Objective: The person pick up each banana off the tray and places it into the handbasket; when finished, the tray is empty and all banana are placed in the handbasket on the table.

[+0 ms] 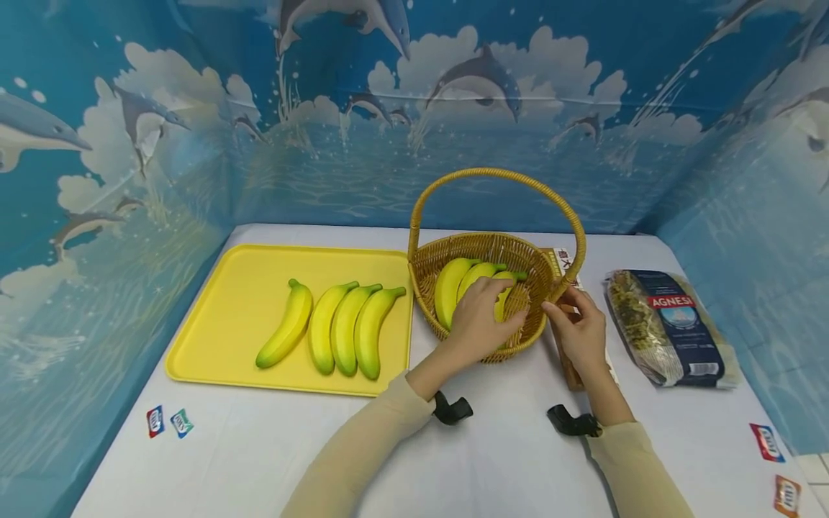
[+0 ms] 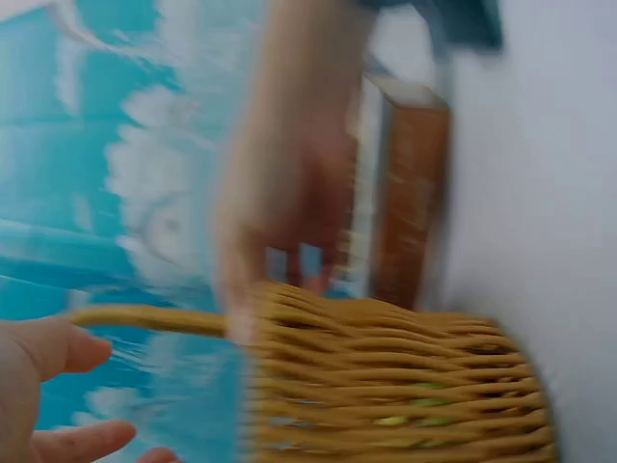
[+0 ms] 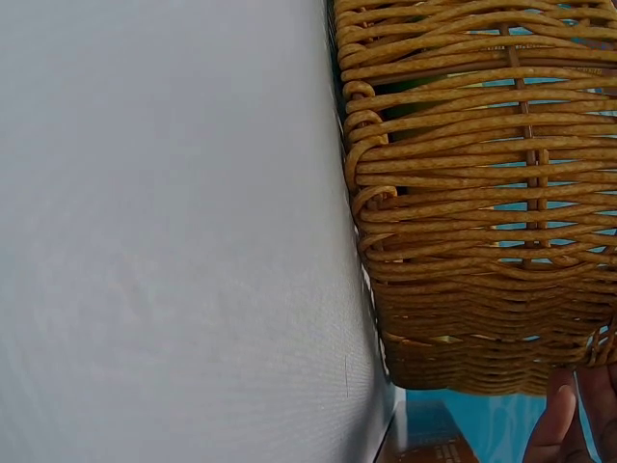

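The person's left hand [image 1: 482, 316] reaches forward, palm down, fingers curled over. The right hand [image 1: 579, 327] sits beside it, fingertips pinched together, both forearms in beige sleeves.

The head view is evenly and brightly lit from above; only faint, soft shadows are cast on the white surface [image 1: 505, 460] beneath the wicker basket [image 1: 427, 277] and the forearms. Mild sheen is seen on the yellow tray [image 1: 214, 338] and on the pasta bag [image 1: 673, 327]. Straight edges are bowed toward the borders by wide-angle distortion. The left wrist view is heavily smeared by motion blur, and the right hand [image 2: 284, 193] is rendered as a soft shape. The right wrist view is sharp on the basket weave [image 3: 463, 193], while the surface there is shown pale and featureless.
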The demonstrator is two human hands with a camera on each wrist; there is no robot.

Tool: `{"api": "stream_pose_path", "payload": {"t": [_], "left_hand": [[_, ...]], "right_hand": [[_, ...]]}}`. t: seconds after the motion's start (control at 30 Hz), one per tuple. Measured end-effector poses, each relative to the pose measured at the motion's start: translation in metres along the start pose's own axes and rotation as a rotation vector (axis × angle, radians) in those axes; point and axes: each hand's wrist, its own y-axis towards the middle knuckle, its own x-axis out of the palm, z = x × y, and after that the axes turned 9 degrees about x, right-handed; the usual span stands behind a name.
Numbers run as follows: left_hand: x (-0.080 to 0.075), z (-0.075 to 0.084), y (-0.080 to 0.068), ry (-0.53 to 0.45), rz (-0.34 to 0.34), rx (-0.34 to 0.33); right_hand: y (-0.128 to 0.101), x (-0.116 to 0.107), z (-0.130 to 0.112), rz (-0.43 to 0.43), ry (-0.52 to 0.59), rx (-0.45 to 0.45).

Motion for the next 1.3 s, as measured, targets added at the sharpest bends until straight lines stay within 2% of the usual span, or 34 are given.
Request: {"api": "stream_pose_path", "payload": {"t": [0.07,0.13,0.27,0.37,0.57,0.73,0.83,0.97,1.13,1.3], "left_hand": [[-0.016,0.006,-0.014,-0.034,0.012,0.014],[-0.034,0.006,-0.028,-0.068,0.052,0.021],[-0.072,-0.009,-0.052,-0.096,0.181,0.021],[-0.102,-0.03,-0.068,-0.078,0.291,-0.014],[-0.159,-0.089,-0.103,-0.032,0.495,-0.14],[-0.189,-0.131,-0.132,-0.028,0.585,-0.228],[-0.2,-0.149,-0.142,-0.021,0.605,-0.278],[-0.208,-0.162,-0.151,-0.032,0.594,-0.342],[-0.205,-0.18,-0.157,-0.112,0.52,-0.404],[-0.199,-0.198,-0.16,-0.147,0.416,-0.485]], "right_hand": [[0.001,0.0,0.0,0.004,0.005,-0.008],[0.001,0.0,0.0,0.004,0.012,-0.015],[0.001,0.0,0.0,0.001,0.014,-0.021],[0.001,0.0,0.0,0.002,0.016,-0.024],[0.001,0.001,-0.001,-0.001,0.023,-0.027],[0.001,0.001,-0.001,0.001,0.021,-0.023],[0.001,0.001,-0.001,0.001,0.026,-0.021],[0.0,0.001,-0.001,-0.002,0.029,-0.017],[0.0,0.001,-0.002,0.003,0.021,-0.008],[0.001,0.001,0.002,0.011,0.009,-0.009]]}}
